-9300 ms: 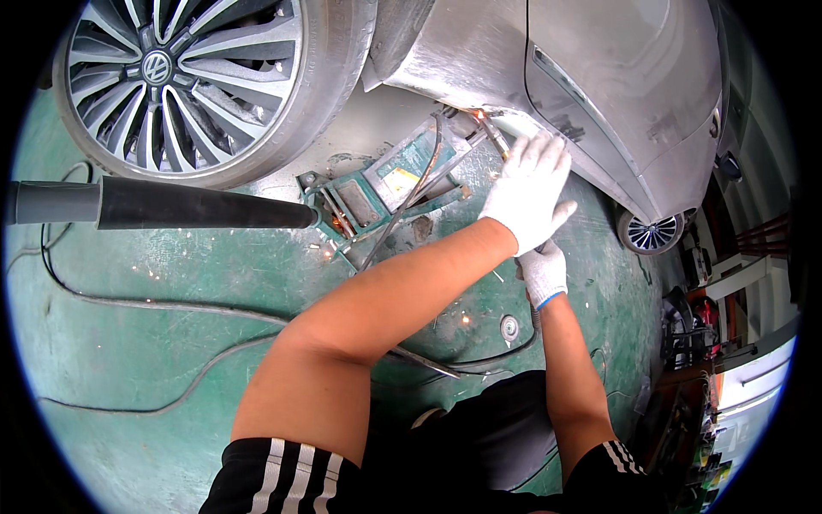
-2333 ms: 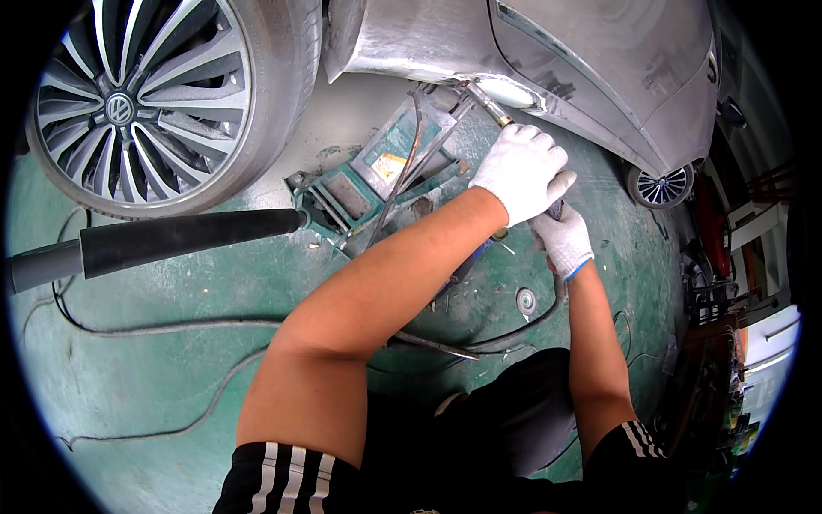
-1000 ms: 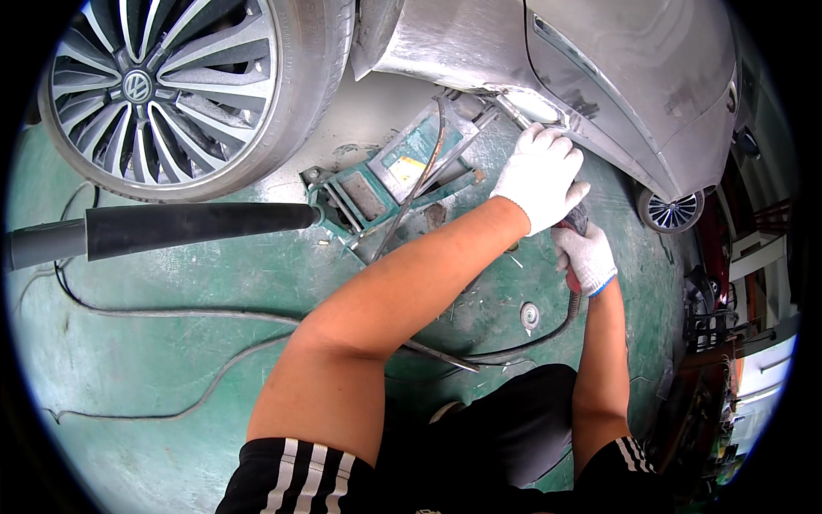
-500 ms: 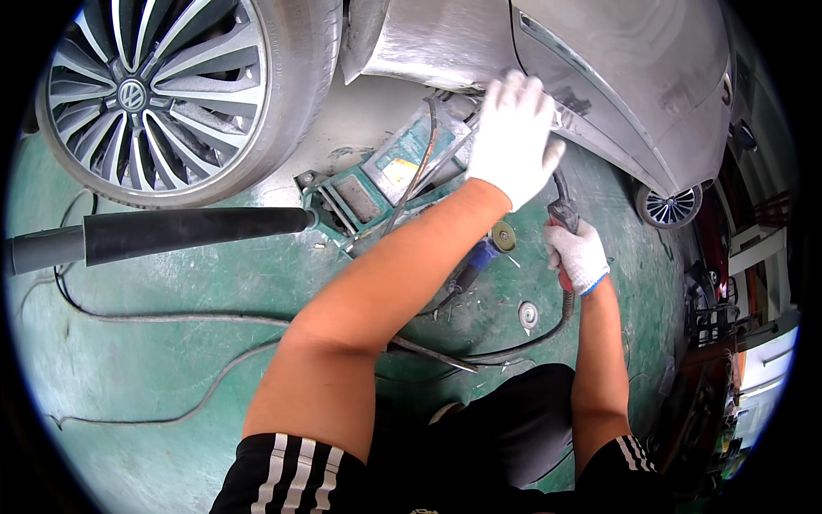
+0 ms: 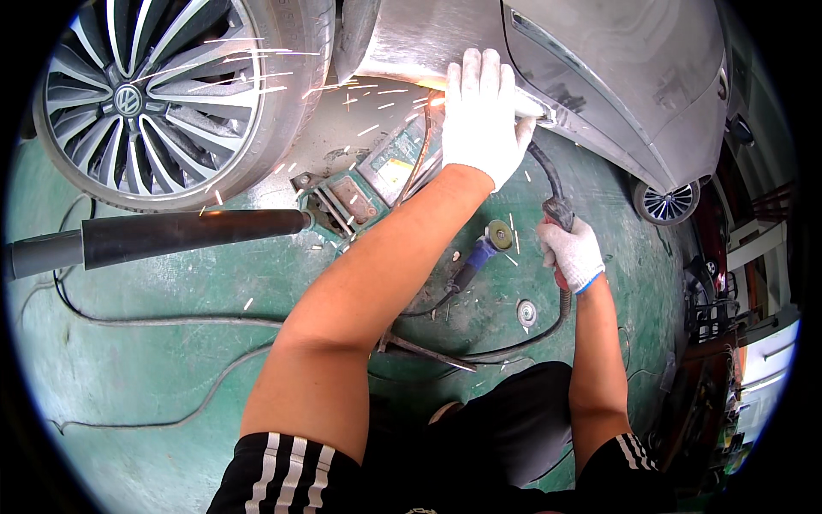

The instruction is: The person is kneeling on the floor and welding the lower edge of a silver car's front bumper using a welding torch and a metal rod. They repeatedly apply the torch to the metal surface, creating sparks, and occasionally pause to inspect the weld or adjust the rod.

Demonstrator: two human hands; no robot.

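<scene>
My left hand [image 5: 482,124], in a white glove, is raised with the fingers stretched out in front of the lower edge of the grey car panel [image 5: 437,34]. Whether it touches the metal I cannot tell. Farther right, my gloved right hand [image 5: 579,255] is closed around the red and black handle of a welding torch [image 5: 558,212]. The torch's curved black neck runs up behind my left hand, which hides its tip. A bright orange glow [image 5: 437,99] shows beside my left hand at the panel's lower edge, and sparks scatter left toward the wheel [image 5: 137,98].
A green floor jack [image 5: 351,199] stands under the car, its dark padded handle [image 5: 193,231] reaching left. On the green floor lie a blue angle grinder [image 5: 475,257], a loose disc [image 5: 527,313], a metal bar [image 5: 432,353] and several cables. Another wheel [image 5: 668,204] is at right.
Sparks and an orange glow have appeared at the panel's lower edge. My left hand has shifted left and slightly up. My right hand with the torch has moved slightly left.
</scene>
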